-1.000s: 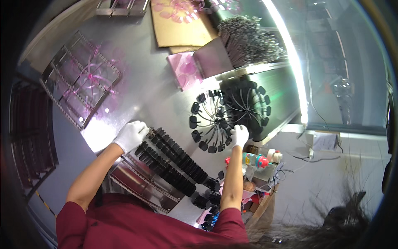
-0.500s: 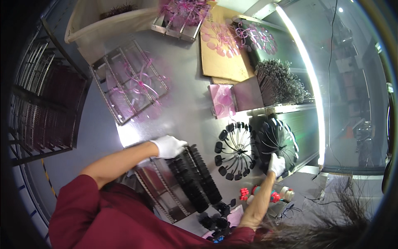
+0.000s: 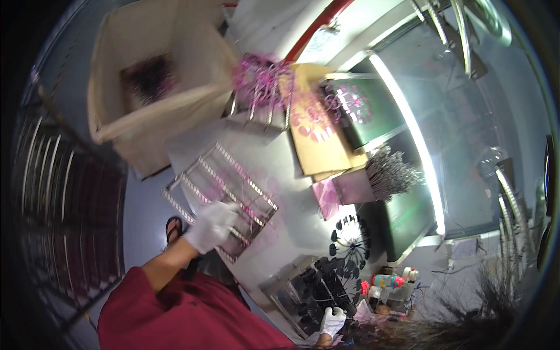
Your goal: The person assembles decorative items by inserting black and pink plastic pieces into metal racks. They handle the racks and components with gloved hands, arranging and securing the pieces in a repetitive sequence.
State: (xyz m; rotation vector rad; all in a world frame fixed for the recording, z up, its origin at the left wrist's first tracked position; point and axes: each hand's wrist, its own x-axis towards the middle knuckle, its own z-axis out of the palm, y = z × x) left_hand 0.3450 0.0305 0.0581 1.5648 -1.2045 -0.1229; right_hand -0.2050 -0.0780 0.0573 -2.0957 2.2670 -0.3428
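Note:
My left hand (image 3: 214, 226), white-gloved, has its fingers over a slatted metal rack (image 3: 219, 144) and the pink translucent branching pieces (image 3: 247, 209) on it. Motion smears those fingers, so whether they grip anything is unclear. Low in the view, my right hand (image 3: 332, 322), gloved too, is curled at the edge of a black spoked wheel of small parts (image 3: 344, 274). The wheel overlaps a second metal rack (image 3: 286, 286) loaded with black parts. Beyond it, another black spoked wheel (image 3: 353, 242) lies on the table.
A large beige bin (image 3: 160, 128) stands at the far left, next to a rack heaped with pink pieces (image 3: 262, 79). Cardboard (image 3: 321, 140), a bundle of thin dark stems (image 3: 394, 175) and a bright tube light (image 3: 414, 134) line the right. Bottles (image 3: 388, 280) stand near the right hand.
The view has swung, bringing more of the bin in. My left hand has gone from the black-parts rack to the pink-piece rack. My right hand and a black wheel have left the green board, coming nearer.

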